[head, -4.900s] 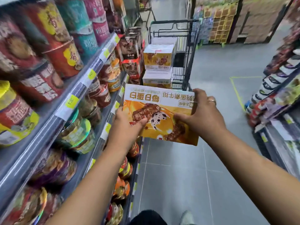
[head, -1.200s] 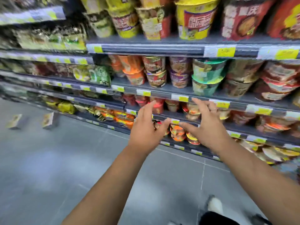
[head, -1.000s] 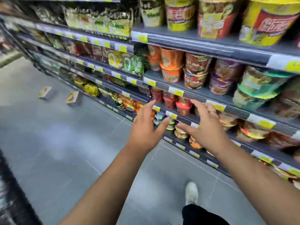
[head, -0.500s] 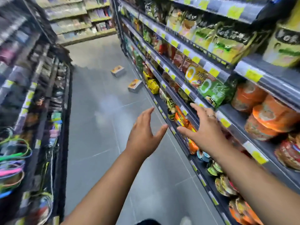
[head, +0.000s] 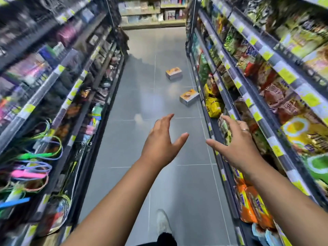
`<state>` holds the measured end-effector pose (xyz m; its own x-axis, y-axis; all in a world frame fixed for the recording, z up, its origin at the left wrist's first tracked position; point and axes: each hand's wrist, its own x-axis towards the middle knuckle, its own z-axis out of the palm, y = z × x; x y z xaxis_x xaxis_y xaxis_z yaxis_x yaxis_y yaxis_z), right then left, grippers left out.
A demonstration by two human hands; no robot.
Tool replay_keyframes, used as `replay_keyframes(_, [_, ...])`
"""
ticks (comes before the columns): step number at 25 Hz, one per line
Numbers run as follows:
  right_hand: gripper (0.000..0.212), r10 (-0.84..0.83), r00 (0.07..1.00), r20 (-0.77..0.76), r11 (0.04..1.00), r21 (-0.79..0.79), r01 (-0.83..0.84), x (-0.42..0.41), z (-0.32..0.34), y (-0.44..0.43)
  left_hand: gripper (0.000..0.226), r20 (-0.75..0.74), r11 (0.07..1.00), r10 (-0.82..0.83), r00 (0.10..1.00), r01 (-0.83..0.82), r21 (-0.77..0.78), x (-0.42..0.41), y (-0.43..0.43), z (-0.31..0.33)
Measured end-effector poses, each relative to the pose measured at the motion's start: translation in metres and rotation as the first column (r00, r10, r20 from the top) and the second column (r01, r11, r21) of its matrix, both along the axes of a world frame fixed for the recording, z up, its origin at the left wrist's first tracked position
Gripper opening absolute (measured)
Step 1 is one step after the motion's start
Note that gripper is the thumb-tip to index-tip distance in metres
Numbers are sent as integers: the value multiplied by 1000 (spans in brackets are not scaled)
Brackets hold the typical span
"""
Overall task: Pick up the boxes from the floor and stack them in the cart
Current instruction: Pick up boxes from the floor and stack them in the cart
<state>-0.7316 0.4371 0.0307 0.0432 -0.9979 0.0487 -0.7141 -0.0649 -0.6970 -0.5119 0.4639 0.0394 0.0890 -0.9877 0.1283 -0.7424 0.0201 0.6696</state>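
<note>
Passage: grey tiled aisle floor [head: 142,96] open down the middle | Sides: stocked dark metal shelving left [head: 53,82] and right [head: 248,89] | Obstructions: two orange-topped cardboard boxes, near [head: 189,97], far [head: 174,73]

Two boxes [head: 174,73] [head: 189,97] on the floor, two empty hands [head: 160,144] [head: 237,146], one shoe [head: 163,221].

- A narrow aisle is floored with grey tiles [head: 142,174], on which overhead light is reflected.
- Both sides are lined with dark shelving [head: 236,82] fitted with yellow price labels [head: 285,75].
- The far end is closed by a light-coloured shelf unit [head: 152,13].
</note>
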Motion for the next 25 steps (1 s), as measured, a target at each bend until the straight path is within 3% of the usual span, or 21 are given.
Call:
replay_keyframes(11, [85,-68,996,-58,997,45,70,43,-11,-257,72,19,995,-96,995,95,42,45,-275,-6])
replay_keyframes(15, [82,-70,997,-33,996,59,71,31,-27,-371,72,21,996,-72,997,71,57,41,-381,-16])
replay_keyframes(25, [83,23,990,-136,987,158,-2,36,-39,-638,72,44,987,-7,999,0,161,42,-617,-48])
